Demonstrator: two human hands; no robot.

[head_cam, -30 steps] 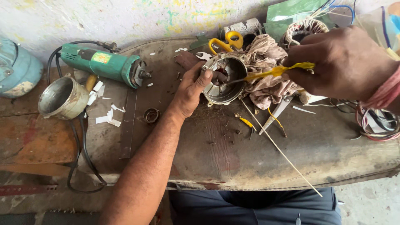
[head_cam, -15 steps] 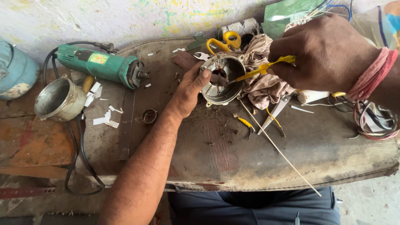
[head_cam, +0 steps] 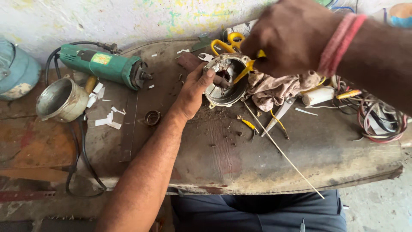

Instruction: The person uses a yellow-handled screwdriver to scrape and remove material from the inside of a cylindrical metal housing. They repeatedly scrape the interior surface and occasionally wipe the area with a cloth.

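Note:
A round metal motor housing lies on the worn workbench, its open side facing me. My left hand grips its left rim, thumb over the edge. My right hand, with red thread bands at the wrist, hovers just above and right of the housing. It pinches a thin yellow strip whose lower end points into the housing's opening. A crumpled brown rag sits right of the housing, partly under my right hand.
A green angle grinder and a metal cup-shaped cover lie at the left, with white paper scraps. Yellow-handled scissors sit behind the housing. A thin long stick, pliers and tangled wires lie right.
My right hand has moved left and toward the camera, bringing the yellow strip from across the housing's top down into its opening. My left hand stays on the rim.

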